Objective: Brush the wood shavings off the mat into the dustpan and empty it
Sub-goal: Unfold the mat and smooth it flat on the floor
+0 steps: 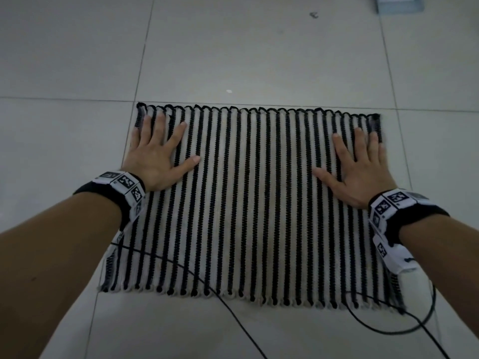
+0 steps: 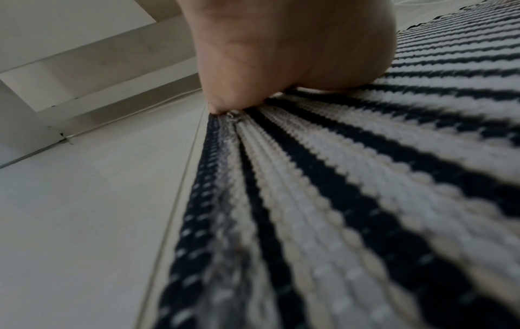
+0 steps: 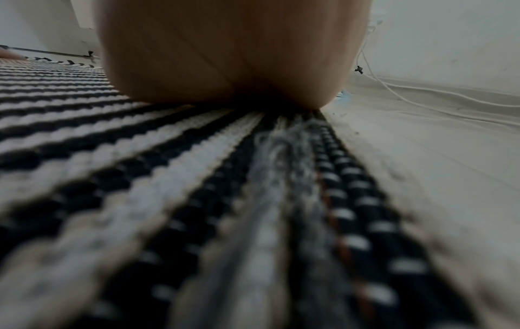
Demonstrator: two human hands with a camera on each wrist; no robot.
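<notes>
A black-and-white striped woven mat [image 1: 248, 203] lies flat on the tiled floor. My left hand [image 1: 158, 149] rests palm down on its far left corner, fingers spread and straight. My right hand [image 1: 360, 164] lies the same way on the far right corner. Both wrist views show only the heel of each hand, left hand [image 2: 295, 49] and right hand [image 3: 230, 51], pressed onto the mat [image 2: 351, 200] [image 3: 168, 200]. I see no wood shavings on the mat, and no brush or dustpan in any view.
Pale floor tiles [image 1: 233, 47] surround the mat. A small dark scrap [image 1: 314, 14] and a white speck [image 1: 229, 91] lie beyond it. A grey object [image 1: 400, 3] sits at the top right edge. Black cables [image 1: 388, 330] trail near me; white cables [image 3: 422, 95] run along the right wall.
</notes>
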